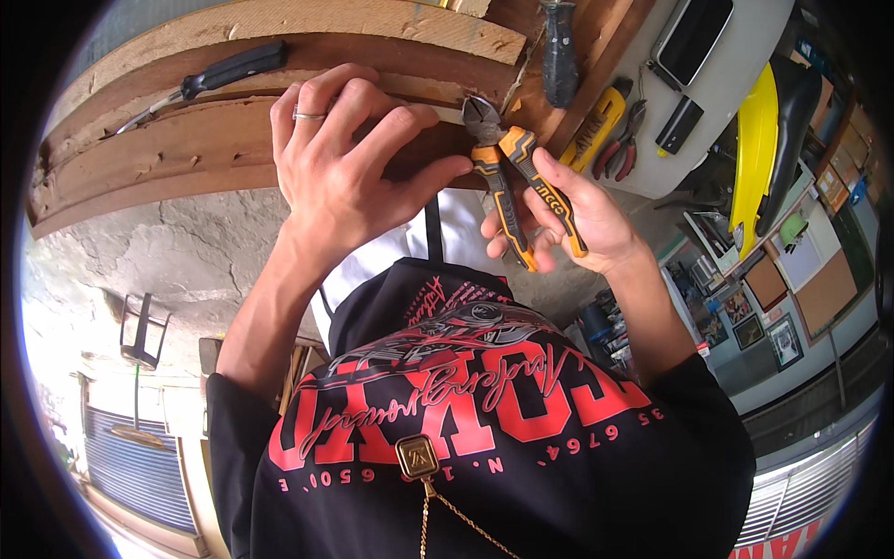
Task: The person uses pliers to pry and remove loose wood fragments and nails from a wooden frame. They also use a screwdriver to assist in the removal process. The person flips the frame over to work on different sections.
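My right hand holds diagonal cutting pliers by their orange-and-black handles, which are spread apart. The steel jaws point up and touch or nearly touch the edge of a brown wooden frame. My left hand, with a ring on one finger, is bent over the frame's rails. Its fingertips are partly hidden against the wood, and its thumb reaches to the right, close to the pliers' handle.
A black-handled screwdriver lies on the frame at left. A dark-handled tool rests at the upper right. Beyond it on a pale surface are a yellow tool, red-handled pliers, a phone and a small black-and-yellow object.
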Available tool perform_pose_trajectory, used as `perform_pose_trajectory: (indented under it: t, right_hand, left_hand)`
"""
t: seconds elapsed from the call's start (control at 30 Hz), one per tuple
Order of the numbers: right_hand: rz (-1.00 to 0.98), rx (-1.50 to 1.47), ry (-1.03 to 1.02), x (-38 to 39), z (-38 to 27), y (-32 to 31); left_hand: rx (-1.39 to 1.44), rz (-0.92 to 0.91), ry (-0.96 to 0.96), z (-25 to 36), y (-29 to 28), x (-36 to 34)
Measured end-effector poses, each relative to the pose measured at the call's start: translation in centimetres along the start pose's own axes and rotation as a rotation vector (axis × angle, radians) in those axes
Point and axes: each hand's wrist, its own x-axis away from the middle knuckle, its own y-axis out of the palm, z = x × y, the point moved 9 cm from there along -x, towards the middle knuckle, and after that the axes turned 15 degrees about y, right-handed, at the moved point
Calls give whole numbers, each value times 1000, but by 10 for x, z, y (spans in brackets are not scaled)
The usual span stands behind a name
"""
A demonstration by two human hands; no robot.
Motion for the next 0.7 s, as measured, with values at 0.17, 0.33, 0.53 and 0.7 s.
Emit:
perform_pose_trajectory:
  t: [0.17, 0.33, 0.53, 0.7]
  right_hand:
    - [-6, 35, -25, -5, 3, -4]
    - [805, 857, -394, 35, -28, 5]
    - [1019, 1038, -637, 44, -37, 42]
    - [1056, 1020, -811, 57, -24, 68]
  left_hand:
    - [-2, 14, 2, -1, -1, 1]
    - [10, 14, 5, -2, -1, 1]
    - [90, -8, -18, -7, -4, 3]
    - [391, -7, -39, -16, -16, 2]
